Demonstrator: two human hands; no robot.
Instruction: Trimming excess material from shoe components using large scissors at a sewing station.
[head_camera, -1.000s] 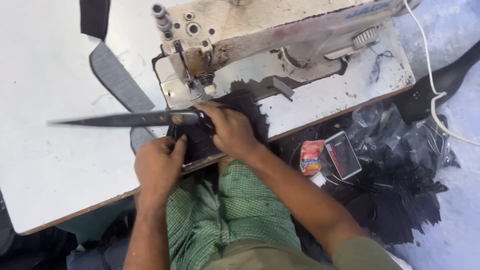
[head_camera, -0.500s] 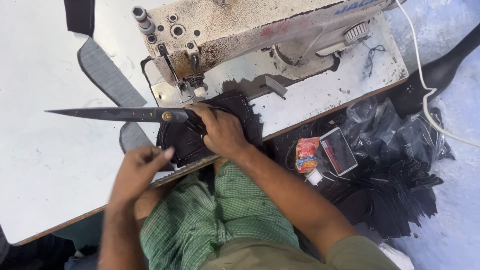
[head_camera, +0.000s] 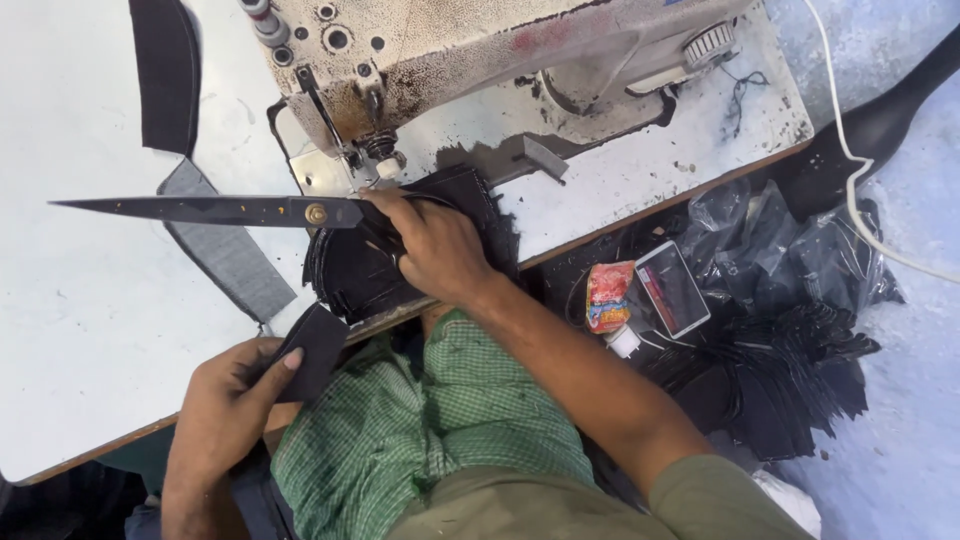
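Fingers of the right hand (head_camera: 435, 250) are curled around the handles of the shears (head_camera: 215, 211), which are held flat with the closed blades pointing left over the white table (head_camera: 80, 330). That hand is rested on a stack of black pieces (head_camera: 350, 275) lying at the table's near edge, just in front of the presser foot of the sewing machine (head_camera: 480, 60). A single black piece (head_camera: 312, 350) is pinched between the thumb and fingers of the left hand (head_camera: 225, 415), at the table's edge and just beside the stack, above the green checked cloth (head_camera: 420, 420) on the lap. A grey strip (head_camera: 225, 250) is seen lying on the table under the blades, and a darker strip (head_camera: 165, 70) further back at the left. To the right, below the table, a phone (head_camera: 672, 288) and a small red packet (head_camera: 608, 297) are laid on a heap of black scraps (head_camera: 790, 370). A white cord (head_camera: 850, 170) is run across the floor at the right.
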